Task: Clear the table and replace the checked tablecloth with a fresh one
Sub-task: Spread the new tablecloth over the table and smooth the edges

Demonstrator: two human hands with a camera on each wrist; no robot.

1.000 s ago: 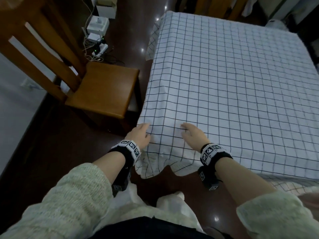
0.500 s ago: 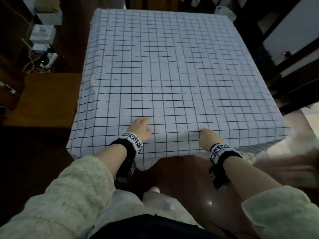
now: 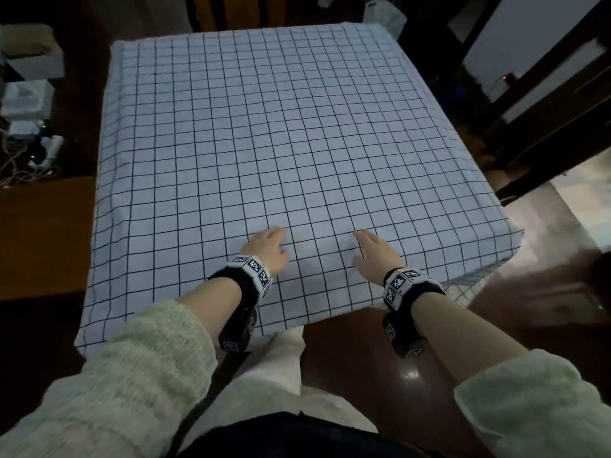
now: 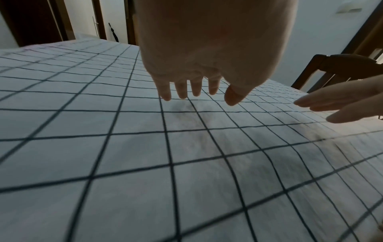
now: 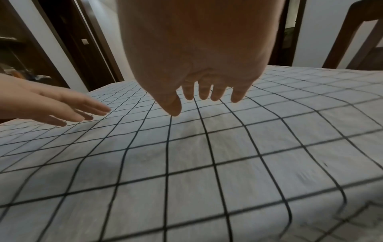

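Both hands have slid further onto the cloth [image 3: 281, 143], away from its near hem. It covers the whole bench, smooth. Left hand [image 3: 269, 251] and right hand [image 3: 377, 254] lie flat, fingers straight, gripping nothing (palms down). To smooth it well, sweep outward toward the edges with even pressure, without dragging the cloth askew.
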